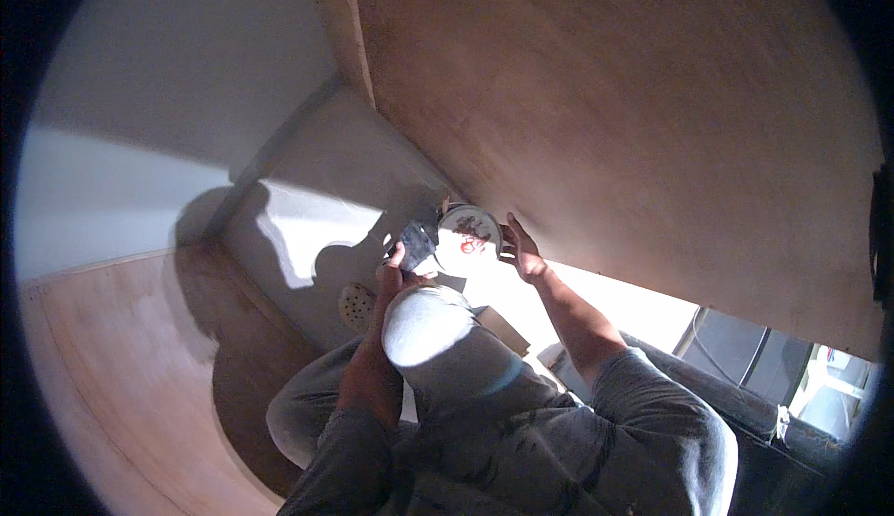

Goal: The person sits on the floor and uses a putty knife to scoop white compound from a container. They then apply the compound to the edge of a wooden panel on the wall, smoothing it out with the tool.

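Observation:
My left hand (395,261) is closed around a dark, flat, rectangular piece (415,245) with a shiny face; its exact kind I cannot make out. Just to the right of it is a round white-topped container (470,237) with dark and red markings. Beside its right rim, my right hand (525,251) has its fingers apart, one stretched upward. The others reach to the rim, and whether they press on it is hard to see. A pale round disc with small holes (356,305) lies to the left of my left forearm.
A large brown wooden panel (615,134) slants close over the right side. Curved wood (121,339) lines the left, with a pale wall (177,60) above. My bent knee (428,325) is just below the hands. A dark pipe-like bar (717,381) runs at lower right. Strong light casts my shadow.

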Action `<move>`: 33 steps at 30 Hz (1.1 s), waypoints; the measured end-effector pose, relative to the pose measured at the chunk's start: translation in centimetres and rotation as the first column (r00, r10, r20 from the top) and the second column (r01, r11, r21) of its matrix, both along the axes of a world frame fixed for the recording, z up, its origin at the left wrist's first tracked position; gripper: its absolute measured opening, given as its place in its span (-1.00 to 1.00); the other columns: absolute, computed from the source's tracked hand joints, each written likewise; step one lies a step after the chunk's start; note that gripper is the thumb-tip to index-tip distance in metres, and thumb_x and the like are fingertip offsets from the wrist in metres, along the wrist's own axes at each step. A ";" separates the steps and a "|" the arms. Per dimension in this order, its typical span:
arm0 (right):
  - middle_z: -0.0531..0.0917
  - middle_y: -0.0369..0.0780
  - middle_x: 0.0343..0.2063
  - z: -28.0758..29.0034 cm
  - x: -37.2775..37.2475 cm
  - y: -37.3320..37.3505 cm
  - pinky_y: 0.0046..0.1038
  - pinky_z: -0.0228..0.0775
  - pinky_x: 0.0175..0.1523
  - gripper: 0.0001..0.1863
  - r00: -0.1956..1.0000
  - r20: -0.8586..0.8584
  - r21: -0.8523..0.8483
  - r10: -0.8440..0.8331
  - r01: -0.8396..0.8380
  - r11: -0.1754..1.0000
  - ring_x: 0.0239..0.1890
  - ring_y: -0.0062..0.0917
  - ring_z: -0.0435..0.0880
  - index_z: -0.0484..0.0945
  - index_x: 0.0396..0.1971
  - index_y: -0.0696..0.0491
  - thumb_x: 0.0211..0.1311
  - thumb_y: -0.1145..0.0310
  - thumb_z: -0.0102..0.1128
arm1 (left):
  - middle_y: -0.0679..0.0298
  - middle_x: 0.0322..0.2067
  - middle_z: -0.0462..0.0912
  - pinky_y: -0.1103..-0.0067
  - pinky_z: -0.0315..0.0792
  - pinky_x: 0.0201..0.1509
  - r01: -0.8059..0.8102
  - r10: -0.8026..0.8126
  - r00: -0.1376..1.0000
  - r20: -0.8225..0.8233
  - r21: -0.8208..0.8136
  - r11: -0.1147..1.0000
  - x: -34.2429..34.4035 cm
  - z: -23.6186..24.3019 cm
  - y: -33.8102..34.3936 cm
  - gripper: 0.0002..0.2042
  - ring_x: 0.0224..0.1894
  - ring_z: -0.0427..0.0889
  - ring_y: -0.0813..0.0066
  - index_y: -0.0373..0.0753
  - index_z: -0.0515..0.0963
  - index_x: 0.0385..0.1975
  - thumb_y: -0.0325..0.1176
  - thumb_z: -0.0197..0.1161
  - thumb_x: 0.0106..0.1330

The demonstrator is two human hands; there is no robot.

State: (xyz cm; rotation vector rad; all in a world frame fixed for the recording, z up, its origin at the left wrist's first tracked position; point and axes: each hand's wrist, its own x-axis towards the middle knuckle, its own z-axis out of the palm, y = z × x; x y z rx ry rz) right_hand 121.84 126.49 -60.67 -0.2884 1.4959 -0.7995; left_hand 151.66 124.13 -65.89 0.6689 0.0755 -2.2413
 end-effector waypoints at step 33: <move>0.67 -0.26 -0.50 2.8 -3.1 23.3 -0.52 0.58 -0.30 -0.83 0.883 -0.041 -0.098 -0.468 0.462 0.881 -0.49 -0.60 0.64 0.63 -0.30 0.14 0.20 0.39 0.38 | 0.31 0.27 0.43 0.08 0.01 0.54 -0.426 0.599 0.793 0.111 -0.602 0.676 25.6 35.7 5.1 -0.51 0.25 0.43 0.36 -0.21 0.26 0.35 -0.24 0.11 0.48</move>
